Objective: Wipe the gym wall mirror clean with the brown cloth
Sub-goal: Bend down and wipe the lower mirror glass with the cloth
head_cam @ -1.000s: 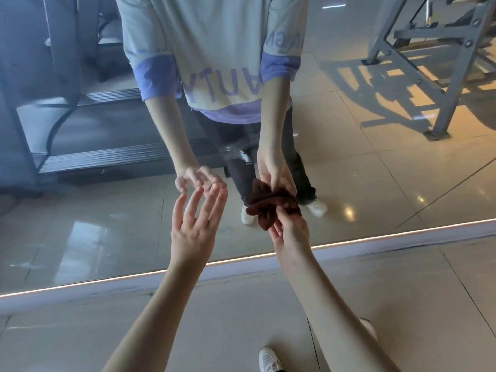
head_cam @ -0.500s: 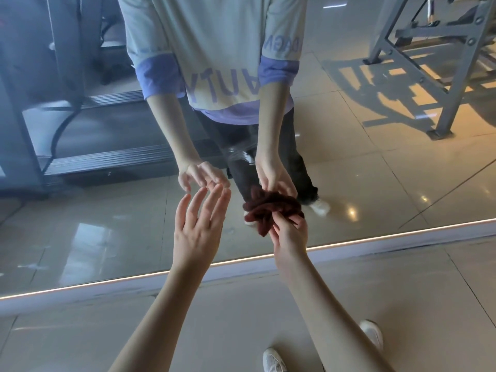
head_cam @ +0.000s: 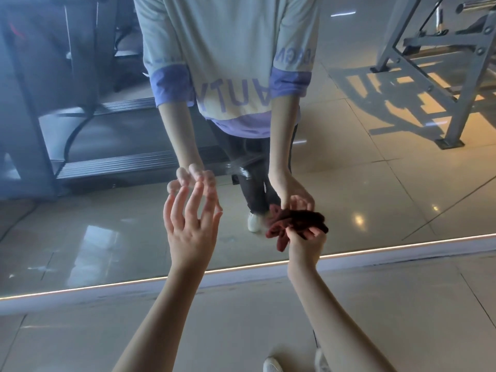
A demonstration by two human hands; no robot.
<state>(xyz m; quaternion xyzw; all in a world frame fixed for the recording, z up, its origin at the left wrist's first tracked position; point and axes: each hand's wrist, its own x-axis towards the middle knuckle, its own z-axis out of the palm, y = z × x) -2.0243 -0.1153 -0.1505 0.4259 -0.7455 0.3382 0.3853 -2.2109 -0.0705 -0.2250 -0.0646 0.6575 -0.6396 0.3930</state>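
Right hand (head_cam: 306, 245) first: its fingers are curled tight round the brown cloth (head_cam: 292, 224), which is bunched into a dark, crumpled wad with a loose end hanging down on the left side. The wad sits against the lower part of the mirror (head_cam: 107, 237), where it meets the reflected hand's fingers, a little above the lit strip (head_cam: 402, 251) that runs along the base of the glass.

To the left of it, well apart from the cloth, the left hand (head_cam: 190, 232) is raised with the back of the hand toward the camera. Its fingers (head_cam: 177, 208) are straight and spread, and it holds nothing. The fingertips come right up to their own reflection; whether they actually touch the glass cannot be told.

Both bare forearms reach in from the near edge across the tiled floor (head_cam: 80, 339). A white shoe (head_cam: 272, 365) shows at the near edge, between the arms.

In the glass, the person's reflection wears a pale shirt with purple sleeves (head_cam: 228, 49). A treadmill (head_cam: 112, 162) is reflected at the far left, and a grey metal frame (head_cam: 461, 84) stands reflected at the far right on sunlit tiles.
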